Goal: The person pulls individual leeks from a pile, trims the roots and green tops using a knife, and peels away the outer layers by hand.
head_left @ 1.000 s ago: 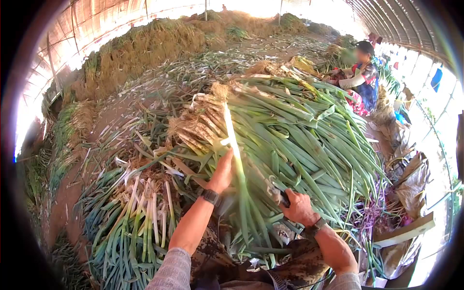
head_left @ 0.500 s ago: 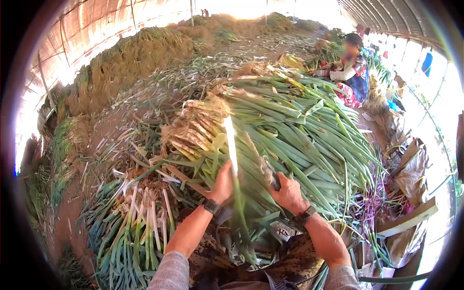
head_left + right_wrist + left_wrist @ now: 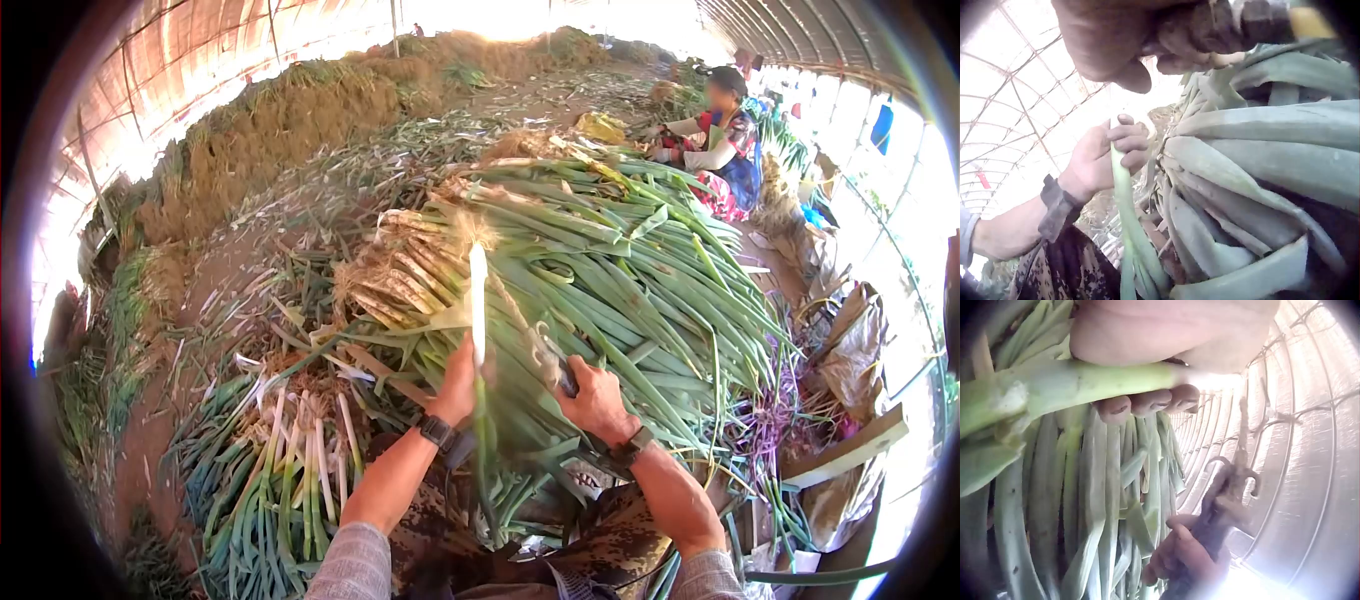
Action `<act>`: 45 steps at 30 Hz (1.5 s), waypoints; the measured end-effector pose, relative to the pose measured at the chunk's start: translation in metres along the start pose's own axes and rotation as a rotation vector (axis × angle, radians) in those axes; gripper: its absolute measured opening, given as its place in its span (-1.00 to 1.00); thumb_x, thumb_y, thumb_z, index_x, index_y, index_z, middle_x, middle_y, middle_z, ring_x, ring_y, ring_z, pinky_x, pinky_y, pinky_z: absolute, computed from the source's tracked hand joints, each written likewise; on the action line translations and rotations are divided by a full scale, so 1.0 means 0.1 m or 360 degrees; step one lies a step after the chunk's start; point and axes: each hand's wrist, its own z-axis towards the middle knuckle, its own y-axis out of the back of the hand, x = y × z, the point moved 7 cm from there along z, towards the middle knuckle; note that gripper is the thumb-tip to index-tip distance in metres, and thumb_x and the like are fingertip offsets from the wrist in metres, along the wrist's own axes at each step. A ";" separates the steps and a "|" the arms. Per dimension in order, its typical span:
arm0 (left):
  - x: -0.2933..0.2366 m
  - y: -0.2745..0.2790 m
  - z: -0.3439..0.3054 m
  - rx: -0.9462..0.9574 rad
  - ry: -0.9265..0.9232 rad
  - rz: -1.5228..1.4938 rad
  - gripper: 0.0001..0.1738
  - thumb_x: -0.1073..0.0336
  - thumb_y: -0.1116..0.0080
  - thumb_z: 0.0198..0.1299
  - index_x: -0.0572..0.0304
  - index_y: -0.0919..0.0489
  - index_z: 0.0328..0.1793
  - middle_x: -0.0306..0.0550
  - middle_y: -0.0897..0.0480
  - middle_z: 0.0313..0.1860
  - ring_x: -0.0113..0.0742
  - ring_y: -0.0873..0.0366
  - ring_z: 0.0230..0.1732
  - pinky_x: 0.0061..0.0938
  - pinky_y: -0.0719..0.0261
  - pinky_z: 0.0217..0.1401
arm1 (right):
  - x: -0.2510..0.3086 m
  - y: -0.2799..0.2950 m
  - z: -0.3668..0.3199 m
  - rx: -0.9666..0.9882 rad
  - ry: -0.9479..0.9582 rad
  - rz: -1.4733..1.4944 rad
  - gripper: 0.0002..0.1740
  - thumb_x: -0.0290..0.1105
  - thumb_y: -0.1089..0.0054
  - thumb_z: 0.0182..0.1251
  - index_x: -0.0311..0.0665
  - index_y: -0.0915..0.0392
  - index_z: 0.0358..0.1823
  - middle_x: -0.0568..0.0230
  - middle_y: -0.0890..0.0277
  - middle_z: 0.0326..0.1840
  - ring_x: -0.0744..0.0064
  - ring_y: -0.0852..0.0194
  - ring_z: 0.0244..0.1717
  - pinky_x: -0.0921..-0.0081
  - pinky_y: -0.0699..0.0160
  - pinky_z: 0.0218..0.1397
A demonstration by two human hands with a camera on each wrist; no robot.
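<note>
My left hand [image 3: 456, 385] grips a single leek [image 3: 478, 300], held upright with its roots at the top and green leaves hanging below. In the left wrist view, the fingers curl round the leek's pale green stalk [image 3: 1100, 381]. To the right, my right hand [image 3: 597, 402] holds a dark-handled tool [image 3: 548, 355] with a long narrow front part, tilted up and left; it does not touch the leek. The right wrist view shows the left hand [image 3: 1107, 156] round the stalk, and the right hand [image 3: 1116, 44] round the dark handle. Behind both lies a big leek pile [image 3: 620, 270].
Another bunch of leeks [image 3: 300, 470] lies at the left, white ends up. A person [image 3: 725, 150] sits beyond the pile at the right. Rooty heaps [image 3: 270, 120] line the back left. A pale board [image 3: 845, 448] and purple strands [image 3: 775, 400] are at the right.
The head view has shifted a little since the first frame. Both hands have come closer together, and the leek stands more upright, with its lower leaves swung left.
</note>
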 end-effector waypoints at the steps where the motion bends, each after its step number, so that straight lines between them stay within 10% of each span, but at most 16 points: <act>1: -0.02 -0.02 -0.02 0.0009 0.0001 0.0006 -0.42 -0.31 0.22 0.47 0.04 -0.43 -0.24 -0.28 -0.34 -0.61 -0.41 -0.28 -0.59 -0.46 -0.28 -0.54 | 0.00 0.00 0.01 -0.0010 -0.0004 -0.0001 -0.65 -0.25 -0.34 0.15 -0.31 -0.49 -0.16 -0.08 -0.57 -0.48 -0.21 -0.57 -0.42 0.04 -0.54 -0.35; 24: -0.16 0.14 -0.23 0.0202 0.0273 -0.0154 -0.37 -0.39 0.18 0.40 0.00 -0.37 -0.39 -0.32 -0.22 -0.76 -0.42 -0.24 -0.76 -0.40 -0.27 -0.72 | 0.05 -0.09 -0.03 0.0174 0.0029 0.0001 -0.67 -0.20 -0.30 0.17 -0.27 -0.55 -0.15 -0.11 -0.60 -0.42 -0.24 -0.59 -0.35 -0.01 -0.57 -0.28; 29: -1.01 0.42 -0.34 -0.0409 -0.0196 -0.0256 -0.34 -0.45 0.26 0.39 -0.06 -0.42 -0.39 -0.31 -0.25 -0.77 -0.39 -0.21 -0.81 -0.43 -0.17 -0.75 | 0.09 -0.21 -0.12 0.0358 0.0086 -0.0011 -0.64 -0.14 -0.26 0.19 -0.26 -0.59 -0.14 -0.14 -0.62 -0.38 -0.24 -0.60 -0.30 -0.01 -0.59 -0.20; 33: -2.81 0.58 -1.04 -0.0741 -0.1117 0.0348 -0.33 -0.44 0.29 0.40 -0.06 -0.47 -0.35 -0.37 -0.37 -0.68 -0.46 -0.32 -0.73 -0.54 -0.25 -0.70 | -0.15 -0.47 -0.27 0.0839 -0.0065 -0.0279 -0.54 -0.09 -0.27 0.11 -0.25 -0.61 -0.05 -0.15 -0.64 -0.24 -0.20 -0.59 -0.10 -0.03 -0.55 0.02; 37: -3.95 0.77 -1.72 -0.1196 -0.1390 0.1118 -0.28 -0.42 0.25 0.41 0.09 -0.55 -0.24 -0.35 -0.38 -0.66 -0.54 -0.32 -0.70 -0.58 -0.22 -0.69 | -0.17 -0.49 -0.28 0.0911 -0.0091 -0.0317 -0.48 -0.09 -0.28 0.11 -0.29 -0.61 0.02 -0.19 -0.64 -0.12 -0.19 -0.58 -0.01 0.03 -0.54 0.12; 45: -4.31 3.05 -2.53 -0.1751 -0.1002 0.3060 -0.24 -0.31 0.11 0.37 0.41 -0.61 -0.14 0.15 -0.64 -0.43 -0.04 -0.63 -0.37 -0.14 -0.54 -0.26 | -0.07 -0.48 -0.32 0.0904 -0.0017 -0.0359 -0.64 -0.13 -0.27 0.11 -0.29 -0.62 -0.25 -0.16 -0.64 -0.22 -0.22 -0.59 -0.10 -0.07 -0.52 0.00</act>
